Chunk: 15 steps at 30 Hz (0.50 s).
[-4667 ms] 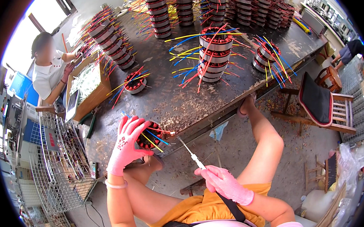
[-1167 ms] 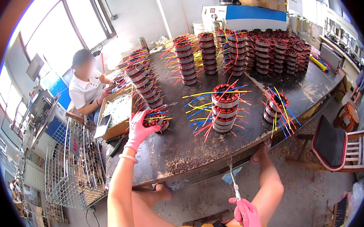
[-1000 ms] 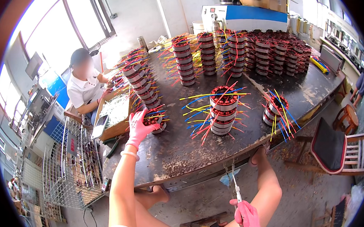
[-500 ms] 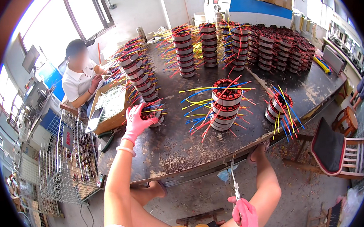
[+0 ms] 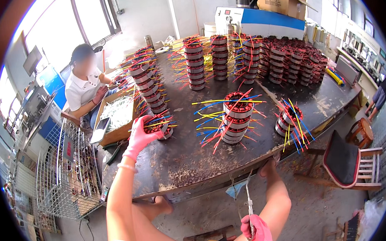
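Note:
My left hand (image 5: pixel 142 139), in a pink glove, has its thumb and fingers curved round a wound motor stator (image 5: pixel 164 131) standing on the table. Red, yellow and blue wires stick out of it. Low in front of my lap, my right hand (image 5: pixel 257 230), also gloved in pink, is closed round a long, slim metal hand tool (image 5: pixel 249 202) that points up toward the table edge; its exact kind is unclear. Midway along the table stands a short stack of stators (image 5: pixel 236 120) with splayed wires. A smaller stack (image 5: pixel 289 118) leans to its right.
Tall stator stacks (image 5: pixel 194 68) line the back of the dark table (image 5: pixel 190 163). At the left, a person (image 5: pixel 84 84) sits behind a carton of white pieces (image 5: pixel 120 113). A wire basket (image 5: pixel 68 169) stands beside the table, and a chair (image 5: pixel 343 159) at the right.
The view has shifted a little. My left hand stays at the same stator, its fingers slightly rearranged. My right hand still holds the metal tool, now tilted a bit differently.

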Each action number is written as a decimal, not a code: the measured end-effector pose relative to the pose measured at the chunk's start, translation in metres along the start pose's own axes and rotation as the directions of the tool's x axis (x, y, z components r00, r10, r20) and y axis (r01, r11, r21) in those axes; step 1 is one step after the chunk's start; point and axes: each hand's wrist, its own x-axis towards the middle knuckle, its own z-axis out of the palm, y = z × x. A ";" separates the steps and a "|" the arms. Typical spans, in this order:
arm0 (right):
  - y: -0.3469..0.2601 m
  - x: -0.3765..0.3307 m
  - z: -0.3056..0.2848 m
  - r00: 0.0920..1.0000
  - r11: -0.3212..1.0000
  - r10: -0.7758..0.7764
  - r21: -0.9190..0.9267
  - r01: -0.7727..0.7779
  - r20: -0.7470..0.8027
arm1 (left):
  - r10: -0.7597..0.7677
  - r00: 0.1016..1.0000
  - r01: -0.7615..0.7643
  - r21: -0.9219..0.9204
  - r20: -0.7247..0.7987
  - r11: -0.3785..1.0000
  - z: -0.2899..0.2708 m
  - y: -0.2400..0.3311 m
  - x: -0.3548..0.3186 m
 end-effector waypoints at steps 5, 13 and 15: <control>0.012 -0.001 -0.004 0.998 0.974 -0.012 0.225 -0.001 0.058 | 0.090 0.983 -0.008 -0.457 0.159 0.890 -0.049 0.068 -0.070; 0.031 0.009 -0.009 0.990 0.952 0.094 0.283 -0.120 0.103 | 0.097 0.959 0.076 -0.570 0.268 0.818 -0.120 0.123 -0.163; 0.030 0.006 -0.005 0.985 0.921 0.088 0.364 -0.137 0.147 | 0.135 0.955 0.054 -0.602 0.264 0.797 -0.131 0.128 -0.173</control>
